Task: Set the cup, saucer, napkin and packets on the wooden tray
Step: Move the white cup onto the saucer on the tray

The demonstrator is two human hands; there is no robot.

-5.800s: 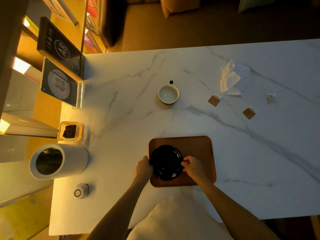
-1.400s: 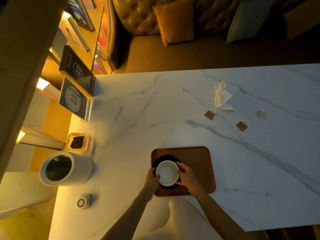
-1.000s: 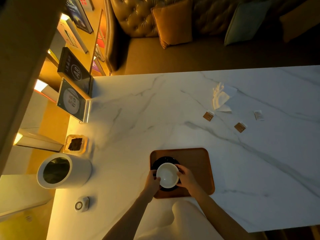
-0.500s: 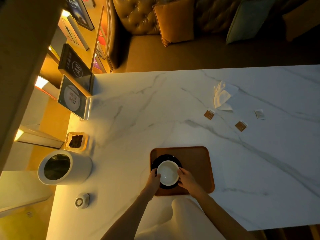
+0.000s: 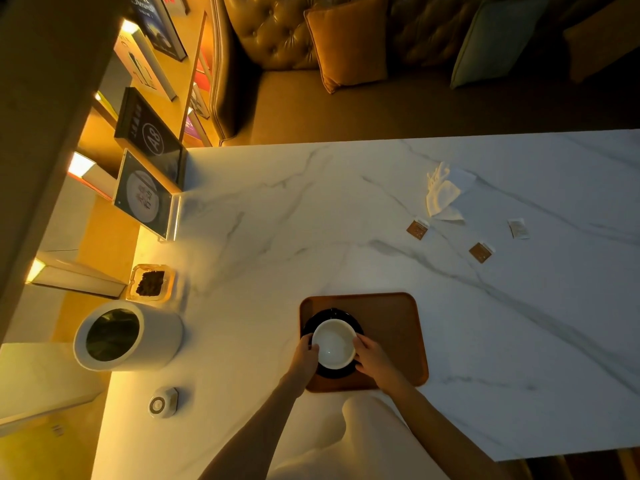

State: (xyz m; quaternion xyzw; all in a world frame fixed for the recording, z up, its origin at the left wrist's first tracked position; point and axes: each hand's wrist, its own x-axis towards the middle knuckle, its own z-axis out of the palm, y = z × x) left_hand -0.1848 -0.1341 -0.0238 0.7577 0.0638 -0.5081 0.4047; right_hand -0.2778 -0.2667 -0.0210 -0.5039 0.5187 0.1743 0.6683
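Since the earliest frame the cup has come off the bare marble onto the black saucer, which is sitting on the left half of the tray; over the last second and a half little is changing. The left hand is curling against the cup's left side and the right hand is pressing its right side, so both are still clasping it between loosely bent fingers.

Going left to right: a white canister and a small glass dish are standing near the table's left edge, with a round puck nearer the person. A wide stretch of marble table is lying open between them and the tray. The tray is sitting close to the near edge. Its right half is bare. Farther right and well away from it, the napkin is lying crumpled, with two brown packets and a white packet spread just beside it, all on the table and none on the tray.
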